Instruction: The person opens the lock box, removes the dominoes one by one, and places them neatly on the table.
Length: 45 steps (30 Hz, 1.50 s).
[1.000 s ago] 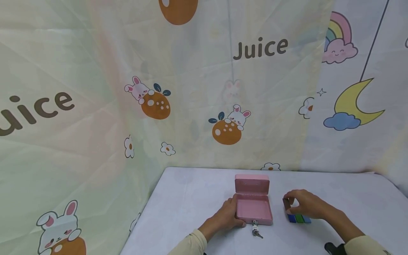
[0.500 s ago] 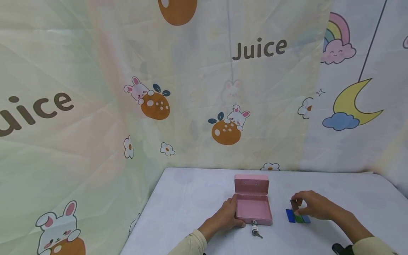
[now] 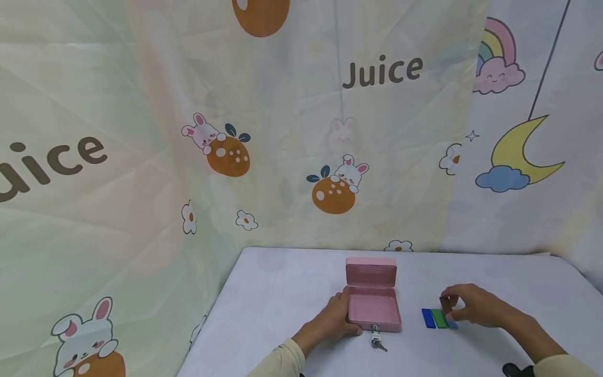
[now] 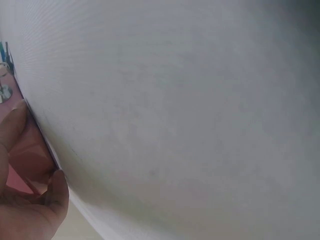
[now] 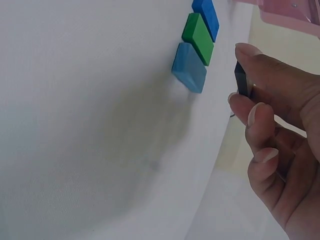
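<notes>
My left hand (image 3: 332,318) grips the left side of a small pink metal cash box (image 3: 373,307), thumb at its front corner. The box stands with its lid up and nothing in its tray. A key (image 3: 378,343) hangs from the lock at its front. To the right, my right hand (image 3: 480,306) pinches a dark brown rectangular block (image 5: 242,80) between thumb and forefinger, above the table. Below and beside it lie a dark blue block (image 3: 428,318), a green block (image 3: 439,318) and a light blue block (image 5: 190,70) in a row.
A white-covered table (image 3: 282,293) bears the box and blocks. Behind and to the left hang printed cloth walls (image 3: 282,131) with rabbits, oranges and lettering. A black strap (image 3: 517,370) shows near the right sleeve.
My right hand has moved rightward along the row with the dark block, from over the dark blue block to near the light blue one. My left hand and the box have stayed put.
</notes>
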{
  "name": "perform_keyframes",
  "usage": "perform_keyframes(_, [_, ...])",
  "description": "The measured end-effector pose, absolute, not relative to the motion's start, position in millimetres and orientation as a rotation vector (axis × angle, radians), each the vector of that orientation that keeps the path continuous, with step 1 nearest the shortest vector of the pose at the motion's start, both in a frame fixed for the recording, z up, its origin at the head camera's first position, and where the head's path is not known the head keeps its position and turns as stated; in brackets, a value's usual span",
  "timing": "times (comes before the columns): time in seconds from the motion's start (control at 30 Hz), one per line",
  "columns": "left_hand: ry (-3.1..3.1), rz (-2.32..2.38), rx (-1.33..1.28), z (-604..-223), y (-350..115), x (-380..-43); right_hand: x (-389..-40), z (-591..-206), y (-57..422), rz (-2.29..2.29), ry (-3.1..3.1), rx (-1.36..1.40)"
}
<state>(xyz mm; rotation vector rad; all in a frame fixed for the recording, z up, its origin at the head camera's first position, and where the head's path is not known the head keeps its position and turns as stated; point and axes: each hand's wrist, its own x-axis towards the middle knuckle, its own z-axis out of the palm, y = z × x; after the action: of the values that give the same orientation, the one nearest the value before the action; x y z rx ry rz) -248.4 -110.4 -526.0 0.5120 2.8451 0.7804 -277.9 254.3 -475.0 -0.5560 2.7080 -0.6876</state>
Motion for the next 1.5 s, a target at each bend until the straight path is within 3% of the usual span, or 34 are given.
perform_keyframes(0.77, [2.867,0.768,0.524,-527,-115,-248,-276,-494,272,-0.727,2.628,-0.381])
perform_keyframes(1.5, [2.847,0.740,0.474,-527,-119,-247,-270,-500,280,-0.651,2.669,-0.383])
